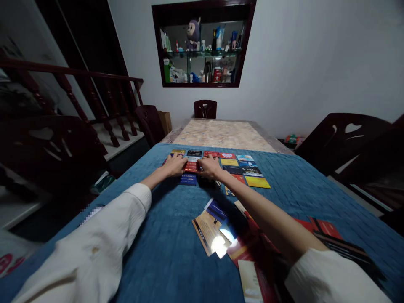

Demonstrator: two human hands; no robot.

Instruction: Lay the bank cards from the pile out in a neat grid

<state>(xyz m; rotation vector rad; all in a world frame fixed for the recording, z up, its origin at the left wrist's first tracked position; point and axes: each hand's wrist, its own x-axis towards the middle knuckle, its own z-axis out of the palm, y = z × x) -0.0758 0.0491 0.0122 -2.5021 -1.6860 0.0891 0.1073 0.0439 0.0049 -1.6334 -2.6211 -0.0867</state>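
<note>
Both my arms reach forward over a blue cloth [164,248] on the table. My left hand [174,165] and my right hand [209,167] rest side by side, fingers curled down onto a red card [191,166] in a grid of coloured cards [240,168]. A blue card [188,180] lies just below the red one, and a yellow card [257,182] sits at the grid's right corner. Nearer to me, under my right forearm, lies a loose pile of cards [214,229]. Whether the fingers pinch the red card or only press on it is not clear.
Beyond the cloth the bare patterned tabletop [221,134] runs to a dark chair [205,109] at the far end. More dark chairs stand at left [150,124] and right [344,134]. A wall niche [202,46] holds bottles and a plush toy. Stair railing [72,80] at left.
</note>
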